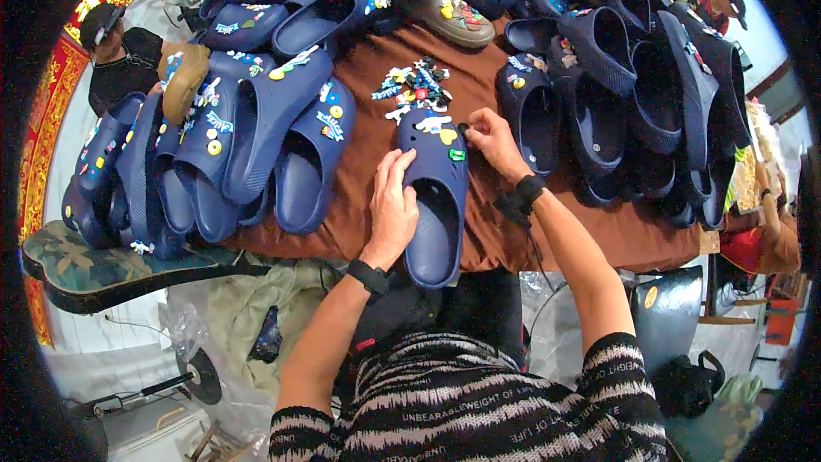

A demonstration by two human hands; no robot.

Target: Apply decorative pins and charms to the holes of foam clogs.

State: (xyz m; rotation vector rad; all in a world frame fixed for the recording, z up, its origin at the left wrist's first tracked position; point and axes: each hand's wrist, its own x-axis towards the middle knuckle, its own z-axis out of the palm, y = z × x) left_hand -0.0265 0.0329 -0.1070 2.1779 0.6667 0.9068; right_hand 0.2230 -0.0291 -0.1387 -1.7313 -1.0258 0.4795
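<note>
A navy-blue slip-on clog (434, 244) lies in front of me, its toe pointing away, with holes in its upper. White, yellow and green charms (438, 125) sit on that upper. My left hand (391, 212) grips the clog's left side, fingers over the upper. Just right of the toe, my right hand (496, 147) has thumb and fingers pinched on a small dark piece, too small to make out fully. Beyond the toe is a heap of loose colourful charms (416, 85), partly touching the clog.
Navy clogs (301, 173) with charms are piled at left, and more navy clogs (590, 120) at right. A taupe clog (462, 21) lies at the back. Brown cloth (351, 188) covers the table. A camouflage cushion (94, 261) is at left. Other people (120, 60) are at the sides.
</note>
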